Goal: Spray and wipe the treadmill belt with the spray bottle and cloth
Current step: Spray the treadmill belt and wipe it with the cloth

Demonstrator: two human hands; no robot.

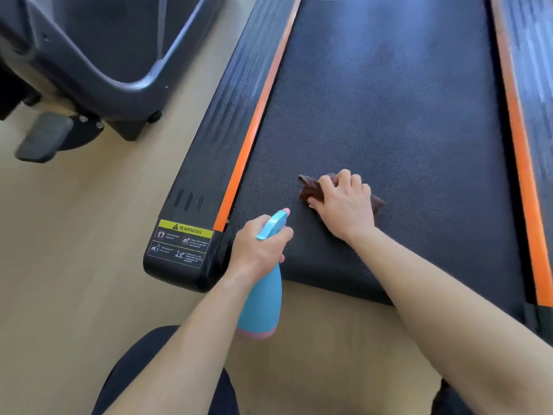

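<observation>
Head view: right grip point(344, 205) clenched on brown cloth point(309, 190), pressing it onto treadmill belt point(389, 115) at near end, left of centre. Left grip point(260, 247) wrapped round neck of blue spray bottle point(263, 304), just off belt's near-left corner, nozzle pointing far, pink base toward floor point(74, 250). Orange strip point(254, 121) along belt's left edge. Warning label point(182, 244) on near-left corner. Dark exercise machine point(89, 55) far left.

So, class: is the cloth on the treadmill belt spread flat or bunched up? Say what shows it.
Bunched up. The brown cloth lies crumpled under the right hand, creased ends poking out either side on the belt.
</observation>
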